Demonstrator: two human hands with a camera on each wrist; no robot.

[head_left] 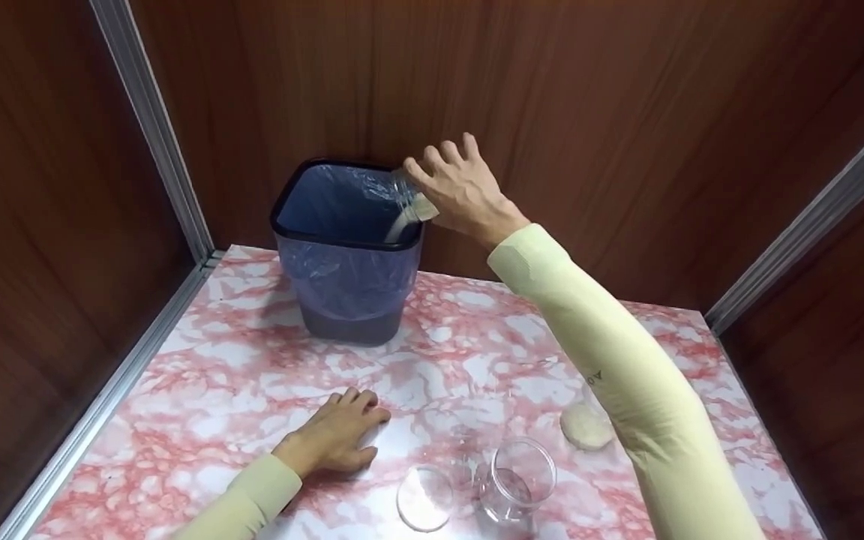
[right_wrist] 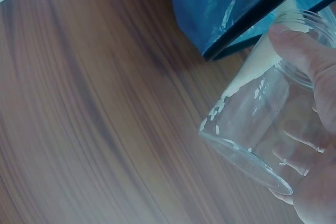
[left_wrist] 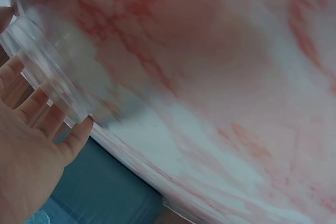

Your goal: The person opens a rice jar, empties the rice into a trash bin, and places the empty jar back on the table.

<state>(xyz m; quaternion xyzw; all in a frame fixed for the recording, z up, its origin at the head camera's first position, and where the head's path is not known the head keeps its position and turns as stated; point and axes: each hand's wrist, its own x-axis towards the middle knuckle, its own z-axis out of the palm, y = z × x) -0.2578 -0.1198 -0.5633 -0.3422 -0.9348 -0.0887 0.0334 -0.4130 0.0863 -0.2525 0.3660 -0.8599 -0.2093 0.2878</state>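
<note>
Over the bin (head_left: 349, 292), my right hand (head_left: 458, 184) grips a clear jar (right_wrist: 247, 129) tipped mouth-down at the rim. Pale, rice-like grains (right_wrist: 257, 69) slide along the jar's wall and stream into the bin; some cling near its base. My left hand (head_left: 338, 431) is low over the marbled table, palm down. Its thumb and spread fingers span a clear round lid (left_wrist: 50, 72) in the left wrist view, hidden under the hand in the head view. To its right lie another clear disc (head_left: 424, 499) and an upright clear jar (head_left: 544, 480).
A blue plastic liner (head_left: 334, 199) lines the bin, which stands at the back of the red-and-white table (head_left: 199, 375). A pale round-bottomed container (head_left: 586, 427) sits beside the right sleeve. Brown wood panels (head_left: 589, 112) close in the back and sides.
</note>
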